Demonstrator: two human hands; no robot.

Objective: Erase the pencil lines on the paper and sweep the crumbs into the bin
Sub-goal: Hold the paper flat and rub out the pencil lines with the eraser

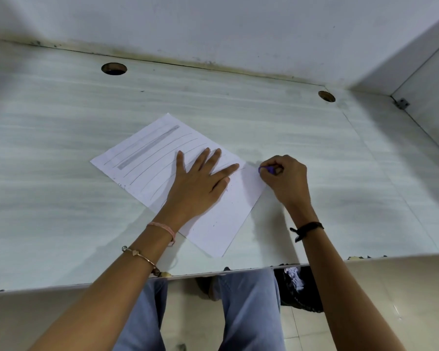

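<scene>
Nearest, bin: a dark bin (298, 287) with crumpled scraps inside sits on the floor under the desk edge, below the right wrist.
Left hand: the left hand (197, 184) lies flat, fingers spread, pressing down the paper (213, 224); it grasps nothing.
Right hand: the right hand (285, 178) is curled tight around a small purple eraser (266, 169), pinched at the fingertips and touching the sheet's right corner.
Pencil lines: long grey pencil lines (147, 158) and one shaded band run beyond the left hand's fingertips.
Desk: the pale desk (61, 198) has two round cable holes far beyond both hands.
</scene>
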